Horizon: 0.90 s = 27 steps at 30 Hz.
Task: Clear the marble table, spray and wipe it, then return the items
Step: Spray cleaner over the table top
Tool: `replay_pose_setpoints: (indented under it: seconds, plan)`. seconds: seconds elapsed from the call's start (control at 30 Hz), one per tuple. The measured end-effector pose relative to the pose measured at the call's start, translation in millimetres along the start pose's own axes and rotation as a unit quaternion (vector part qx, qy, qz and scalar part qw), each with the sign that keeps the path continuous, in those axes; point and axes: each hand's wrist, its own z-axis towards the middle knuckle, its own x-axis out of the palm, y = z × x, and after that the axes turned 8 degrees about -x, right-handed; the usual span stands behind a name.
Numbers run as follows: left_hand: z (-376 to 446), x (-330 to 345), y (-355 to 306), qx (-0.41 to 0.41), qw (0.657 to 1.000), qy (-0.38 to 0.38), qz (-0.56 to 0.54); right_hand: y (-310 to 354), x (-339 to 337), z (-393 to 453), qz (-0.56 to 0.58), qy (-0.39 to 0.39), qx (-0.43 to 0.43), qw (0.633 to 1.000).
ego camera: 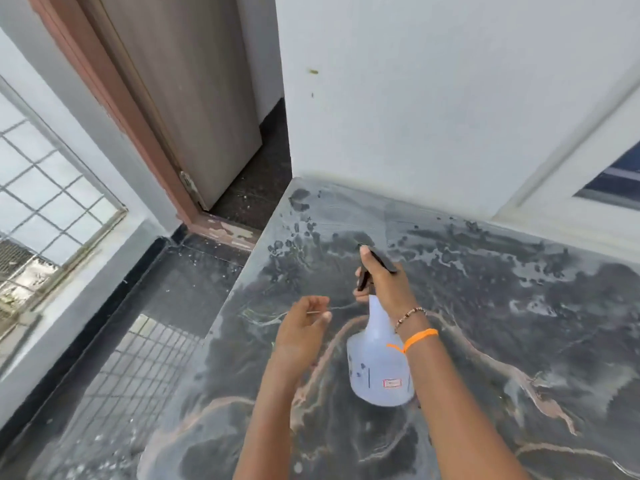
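Right hand [382, 284] grips the translucent white plastic spray bottle [379, 368] by its black trigger head [375, 263], held above the dark grey veined marble desk [502, 306].
Fingers curl round the neck, thumb lies along the top. Left hand [304, 327] hovers just beside the bottle, fingers loosely curled, holding nothing. Wet patches mark the desk's far half. Orange band [419, 339] and bead bracelet on right wrist.
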Motion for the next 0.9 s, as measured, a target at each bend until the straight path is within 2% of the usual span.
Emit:
replay_pose_setpoints:
  seconds: [0.07, 0.23, 0.4, 0.5, 0.8, 0.9]
  plan:
    - [21, -8, 2, -0.002, 1.000, 0.010, 0.024, -2, 9, 17, 0.030, -0.026, 0.047, 0.998]
    - [63, -16, 10, -0.019, 0.998, 0.048, 0.030, -8, 25, 43, 0.008, -0.074, 0.091, 0.993]
    - [79, -11, 10, -0.025, 0.995, 0.090, 0.037, -12, 4, 40, 0.153, -0.066, 0.159, 0.973]
    - [87, 2, 8, -0.024, 0.991, 0.118, 0.057, -19, -21, 28, 0.206, -0.067, 0.160, 0.963]
    - [76, 70, 16, -0.007, 0.977, 0.193, 0.091, -37, -87, 4, 0.181, -0.228, 0.161, 0.943]
    - [64, 91, 22, 0.008, 0.974, 0.196, 0.117, -41, -111, -6, 0.197, -0.221, 0.155, 0.942]
